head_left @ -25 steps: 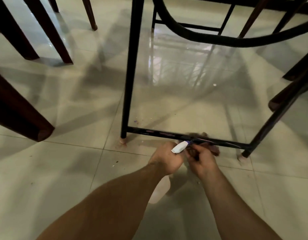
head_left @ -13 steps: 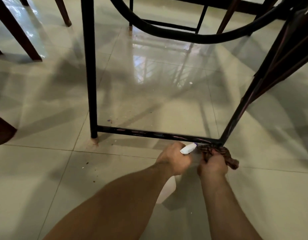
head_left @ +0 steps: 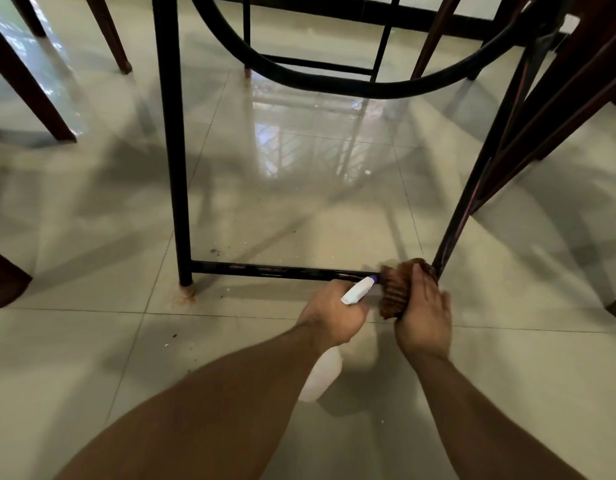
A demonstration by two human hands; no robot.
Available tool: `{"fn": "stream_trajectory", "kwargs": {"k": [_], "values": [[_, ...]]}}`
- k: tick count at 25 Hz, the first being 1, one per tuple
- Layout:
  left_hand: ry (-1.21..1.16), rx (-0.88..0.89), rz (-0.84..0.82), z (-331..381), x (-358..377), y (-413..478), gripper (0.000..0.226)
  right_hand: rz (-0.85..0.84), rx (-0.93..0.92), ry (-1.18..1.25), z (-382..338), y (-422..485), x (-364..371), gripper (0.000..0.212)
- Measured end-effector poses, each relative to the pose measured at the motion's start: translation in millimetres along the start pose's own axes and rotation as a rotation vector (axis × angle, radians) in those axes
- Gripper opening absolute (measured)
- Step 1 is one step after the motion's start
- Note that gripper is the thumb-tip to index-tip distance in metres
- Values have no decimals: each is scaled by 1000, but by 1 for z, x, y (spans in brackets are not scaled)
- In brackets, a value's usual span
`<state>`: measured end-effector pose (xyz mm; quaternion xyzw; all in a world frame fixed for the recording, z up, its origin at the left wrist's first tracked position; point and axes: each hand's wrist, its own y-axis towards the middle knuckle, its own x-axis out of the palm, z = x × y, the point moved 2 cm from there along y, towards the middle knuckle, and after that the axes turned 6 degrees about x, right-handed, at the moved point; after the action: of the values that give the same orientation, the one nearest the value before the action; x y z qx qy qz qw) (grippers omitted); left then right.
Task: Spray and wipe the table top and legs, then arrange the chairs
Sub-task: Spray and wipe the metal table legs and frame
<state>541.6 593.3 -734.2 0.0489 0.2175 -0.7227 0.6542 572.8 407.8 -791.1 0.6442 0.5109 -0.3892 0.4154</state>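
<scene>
I look down under the table at its black metal frame. A low crossbar (head_left: 271, 270) runs between an upright left leg (head_left: 171, 140) and a slanted right leg (head_left: 479, 174). My left hand (head_left: 334, 315) grips a white spray bottle (head_left: 356, 289); its nozzle points at the bar and its body (head_left: 320, 375) hangs below my wrist. My right hand (head_left: 422, 315) holds a brown cloth (head_left: 396, 289) pressed against the bar's right end, at the foot of the slanted leg.
Dark wooden chair legs stand at the left (head_left: 29, 84), far left (head_left: 5, 282) and right (head_left: 556, 109). A curved black brace (head_left: 334, 85) arches under the table. Crumbs and specks lie on the glossy tile floor (head_left: 126, 358).
My right hand with the cloth has slid right along the crossbar to the foot of the slanted leg. The left hand with the bottle followed it. My view shifted right.
</scene>
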Motion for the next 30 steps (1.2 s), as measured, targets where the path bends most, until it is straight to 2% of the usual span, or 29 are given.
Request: {"fn": "stream_trajectory", "kwargs": {"k": [2, 4, 6, 9, 10, 13, 14, 15, 16, 18, 20, 21, 22, 24, 27, 29, 30], "values": [[20, 4, 21, 0, -8, 1, 17, -46, 1, 49, -15, -4, 1, 86], [59, 32, 33, -1, -18, 2, 21, -184, -182, 68, -35, -6, 3, 88], [134, 73, 23, -5, -28, 4, 20, -204, -268, -87, -31, 2, -4, 88], [143, 67, 52, -15, -46, 8, 18, -100, 65, -262, -18, 15, -9, 77], [123, 52, 74, -18, -52, 9, 19, -128, 74, -234, -32, 14, -3, 74], [81, 41, 102, -20, -66, 9, 17, -335, -348, 26, -83, 2, 23, 86], [84, 35, 106, -20, -70, 7, 18, -353, -407, 61, -84, 1, 25, 91], [91, 26, 111, -20, -75, 6, 19, -321, -382, 67, -78, 2, 25, 92], [95, 17, 111, -21, -79, 5, 22, -253, -270, 23, -66, 3, 24, 90], [89, 16, 102, -21, -87, 3, 25, -119, 120, -122, -45, 7, 13, 80], [64, 8, 101, -24, -97, 3, 27, -129, 411, -147, -65, 17, 10, 72], [32, -7, 107, -27, -102, 4, 26, -160, 443, -118, -87, 19, 17, 70], [-3, -20, 120, -29, -107, 4, 24, -191, 395, -103, -114, 16, 25, 68], [-31, -44, 140, -37, -117, 3, 22, -201, 160, -69, -150, -6, 43, 67], [9, -57, 151, -52, -135, -1, 23, -261, -169, 118, -138, -25, 34, 74], [8, -67, 146, -62, -146, -4, 21, -256, -170, 253, -120, -17, 18, 62], [6, -71, 154, -65, -151, -6, 20, -157, -58, 314, -110, -12, 14, 55]]}}
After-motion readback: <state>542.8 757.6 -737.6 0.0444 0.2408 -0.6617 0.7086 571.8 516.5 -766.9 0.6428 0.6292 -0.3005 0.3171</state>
